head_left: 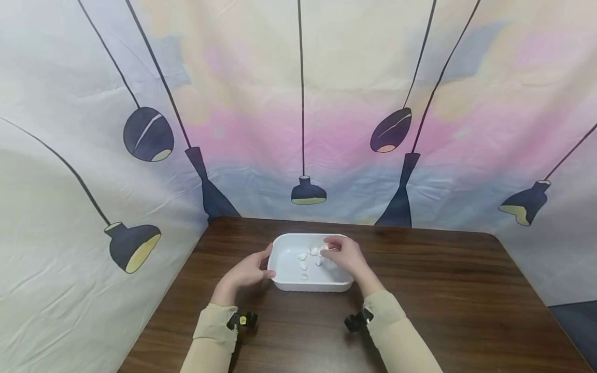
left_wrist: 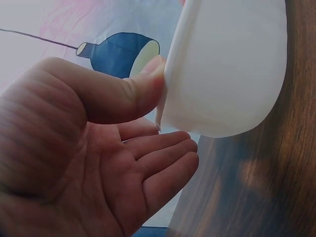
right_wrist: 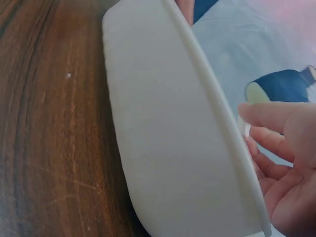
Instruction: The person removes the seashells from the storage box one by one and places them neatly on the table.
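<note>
A white rectangular tray (head_left: 312, 286) stands on the brown table, with several small whitish pieces (head_left: 302, 257), shaped like garlic cloves, scattered inside. At the tray's left end, my left hand (head_left: 244, 270) holds the side. The left wrist view shows its thumb (left_wrist: 148, 89) against the rim, with the other fingers extended below. My right hand (head_left: 347, 255) reaches over the tray's right side. Between its thumb and fingers it pinches a small whitish piece (right_wrist: 242, 126), seen beyond the rim in the right wrist view; the tray wall (right_wrist: 163, 113) hides the contents there.
The wood-grain table (head_left: 448, 290) extends to both sides of the tray. Behind it hangs a pastel cloth (head_left: 261, 103) printed with dark lamps. Each sleeved wrist carries a small black camera, one on the left (head_left: 242, 320) and one on the right (head_left: 358, 321).
</note>
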### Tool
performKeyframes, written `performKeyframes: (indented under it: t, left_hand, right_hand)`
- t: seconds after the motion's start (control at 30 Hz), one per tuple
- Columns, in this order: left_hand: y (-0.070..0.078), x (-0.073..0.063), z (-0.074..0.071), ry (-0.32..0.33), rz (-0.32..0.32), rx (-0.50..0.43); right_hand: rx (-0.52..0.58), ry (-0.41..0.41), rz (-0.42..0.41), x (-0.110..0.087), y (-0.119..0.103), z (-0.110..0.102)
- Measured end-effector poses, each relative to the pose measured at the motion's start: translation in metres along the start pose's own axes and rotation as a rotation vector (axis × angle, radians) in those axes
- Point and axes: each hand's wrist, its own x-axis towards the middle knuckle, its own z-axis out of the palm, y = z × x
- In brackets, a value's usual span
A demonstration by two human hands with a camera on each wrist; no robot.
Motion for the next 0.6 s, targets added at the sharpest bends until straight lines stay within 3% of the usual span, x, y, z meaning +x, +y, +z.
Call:
performKeyframes:
  t: [0.33, 0.6]
  left_hand:
    - [-0.003, 0.0, -0.001, -0.007, -0.023, 0.005]
    - [-0.006, 0.001, 0.0, -0.006, -0.029, 0.009]
  right_hand:
    - [0.21, 0.062, -0.032, -0.021, 0.018, -0.024]
    - [0.263, 0.06, -0.009, -0.034, 0.043, -0.059]
